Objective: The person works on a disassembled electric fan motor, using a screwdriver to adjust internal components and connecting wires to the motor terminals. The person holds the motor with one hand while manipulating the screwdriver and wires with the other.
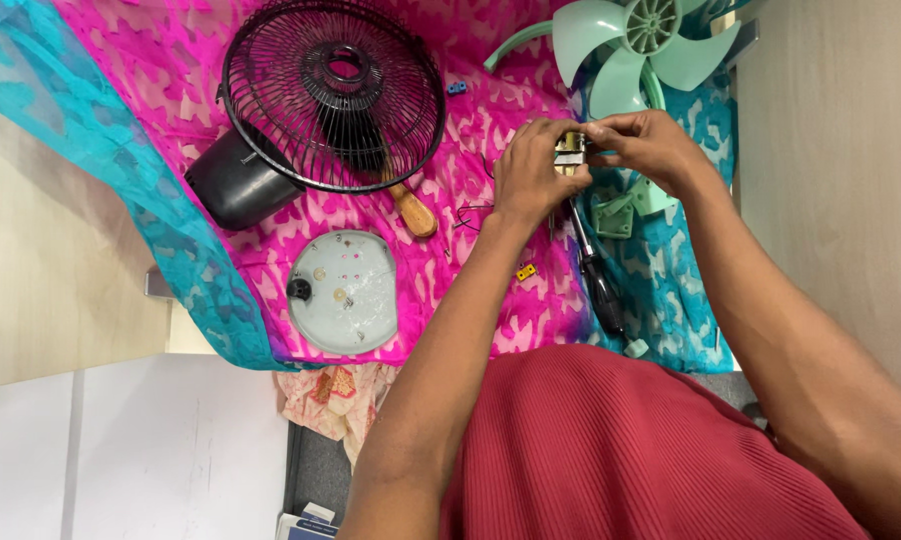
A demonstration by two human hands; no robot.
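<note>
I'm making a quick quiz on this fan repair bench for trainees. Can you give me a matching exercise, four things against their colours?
Things:
1. fan guard
2. fan blade
3. round base plate
4. tool handle under the guard

Colours:
A. brown wood
B. pale grey-white
C. black
D. mint green

Pairs: 1-C, 2-D, 3-B, 4-A

All four lie on the pink and blue cloth. The left hand and the right hand together hold a small metal part just below the fan blade.
</note>
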